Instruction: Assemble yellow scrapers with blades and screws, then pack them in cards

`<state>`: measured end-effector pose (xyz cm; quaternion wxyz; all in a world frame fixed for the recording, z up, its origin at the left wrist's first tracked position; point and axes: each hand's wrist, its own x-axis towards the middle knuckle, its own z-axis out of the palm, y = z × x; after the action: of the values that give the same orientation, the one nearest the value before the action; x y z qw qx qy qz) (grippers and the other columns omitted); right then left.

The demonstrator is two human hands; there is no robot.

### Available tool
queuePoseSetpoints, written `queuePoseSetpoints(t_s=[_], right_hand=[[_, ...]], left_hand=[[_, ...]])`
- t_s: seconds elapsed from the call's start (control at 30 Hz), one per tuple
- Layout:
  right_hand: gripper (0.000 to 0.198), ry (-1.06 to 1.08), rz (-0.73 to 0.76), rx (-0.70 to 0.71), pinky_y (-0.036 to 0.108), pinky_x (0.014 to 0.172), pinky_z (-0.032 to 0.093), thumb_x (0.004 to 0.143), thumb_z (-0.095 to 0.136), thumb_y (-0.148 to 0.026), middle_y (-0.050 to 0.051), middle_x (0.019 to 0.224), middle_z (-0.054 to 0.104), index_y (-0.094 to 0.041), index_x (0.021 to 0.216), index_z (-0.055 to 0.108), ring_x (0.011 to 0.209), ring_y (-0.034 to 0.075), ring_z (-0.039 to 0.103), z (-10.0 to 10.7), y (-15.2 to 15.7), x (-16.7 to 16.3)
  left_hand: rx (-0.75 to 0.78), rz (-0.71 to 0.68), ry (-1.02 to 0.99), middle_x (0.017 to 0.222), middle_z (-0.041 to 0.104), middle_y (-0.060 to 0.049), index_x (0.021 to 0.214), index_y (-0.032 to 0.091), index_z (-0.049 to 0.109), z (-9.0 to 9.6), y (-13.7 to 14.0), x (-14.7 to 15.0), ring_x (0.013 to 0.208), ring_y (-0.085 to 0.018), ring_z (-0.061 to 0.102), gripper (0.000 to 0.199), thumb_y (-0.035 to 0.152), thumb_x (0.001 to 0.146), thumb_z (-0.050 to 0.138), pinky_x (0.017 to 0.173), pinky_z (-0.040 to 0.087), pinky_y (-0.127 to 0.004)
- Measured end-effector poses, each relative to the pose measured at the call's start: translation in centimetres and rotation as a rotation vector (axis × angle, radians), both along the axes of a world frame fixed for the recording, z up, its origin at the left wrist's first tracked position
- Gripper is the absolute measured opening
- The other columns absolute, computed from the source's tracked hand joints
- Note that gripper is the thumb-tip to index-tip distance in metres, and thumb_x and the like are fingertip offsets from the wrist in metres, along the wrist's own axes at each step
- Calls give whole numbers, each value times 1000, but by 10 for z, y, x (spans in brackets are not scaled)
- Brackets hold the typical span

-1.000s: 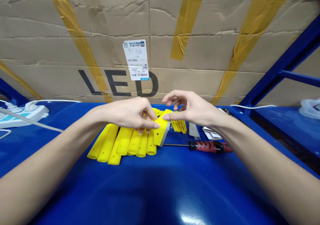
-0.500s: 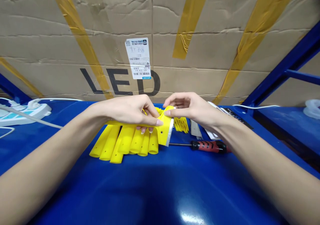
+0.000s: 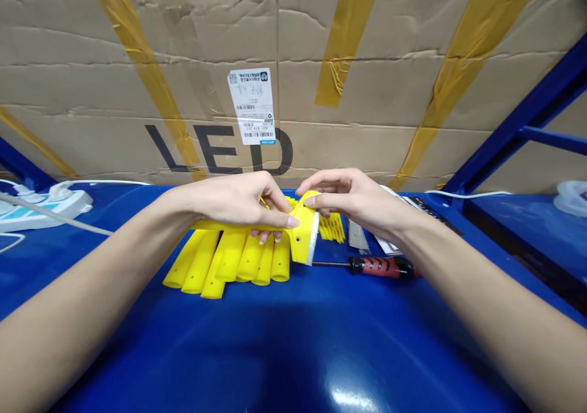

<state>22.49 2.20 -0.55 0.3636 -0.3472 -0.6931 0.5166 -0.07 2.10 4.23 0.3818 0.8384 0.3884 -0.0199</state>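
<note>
A yellow scraper with a pale blade along its right edge is held above the blue table. My left hand is closed around its handle, thumb pressed near the head. At the head's upper corner, my right hand pinches the yellow part between thumb and curled fingers. Several yellow tubes lie side by side below my left hand, their far ends hidden by it. Behind the scraper's head sit several small yellow pieces. A red and black screwdriver lies to the right, its shaft tip hidden by the scraper.
Thin grey flat pieces and papers lie beyond the screwdriver. At the left edge is a white power strip with cables. A large cardboard box stands behind the table, with blue metal frame bars at right.
The scraper's head has turned slightly in my hands, its blade edge now more upright. Both hands keep their grip and almost the same place.
</note>
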Motion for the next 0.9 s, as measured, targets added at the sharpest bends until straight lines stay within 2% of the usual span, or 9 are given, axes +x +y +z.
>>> queuePoseSetpoints(t_s=[0.3, 0.5, 0.63, 0.9], right_hand=[[17, 59, -14, -7, 28, 64, 41, 77, 77, -23, 0, 78, 65, -17, 93, 74, 70, 12, 54, -7, 0, -3], [22, 137, 4, -123, 27, 63, 41, 73, 80, -24, -1, 79, 65, -20, 94, 73, 70, 12, 55, -11, 0, -4], [21, 191, -22, -157, 24, 58, 39, 70, 82, -22, -2, 79, 63, -20, 87, 70, 66, 9, 52, -12, 0, -9], [21, 202, -50, -149, 25, 61, 44, 70, 81, -22, 0, 84, 66, -21, 86, 68, 71, 12, 57, -12, -3, -12]], left_hand=[[-19, 30, -11, 79, 75, -4, 94, 21, 81, 1, -2, 3, 63, -13, 61, 28, 43, 92, 64, 61, 46, -23], [-4, 15, -24, 78, 75, -4, 92, 19, 81, 2, -2, 4, 63, -13, 61, 27, 41, 92, 65, 60, 46, -23], [3, 11, -23, 76, 74, -4, 91, 20, 81, 1, -2, 3, 63, -14, 62, 27, 41, 92, 63, 60, 46, -23], [26, 34, -23, 75, 74, -4, 87, 19, 80, 1, -3, 4, 62, -14, 62, 29, 42, 91, 63, 59, 45, -23]])
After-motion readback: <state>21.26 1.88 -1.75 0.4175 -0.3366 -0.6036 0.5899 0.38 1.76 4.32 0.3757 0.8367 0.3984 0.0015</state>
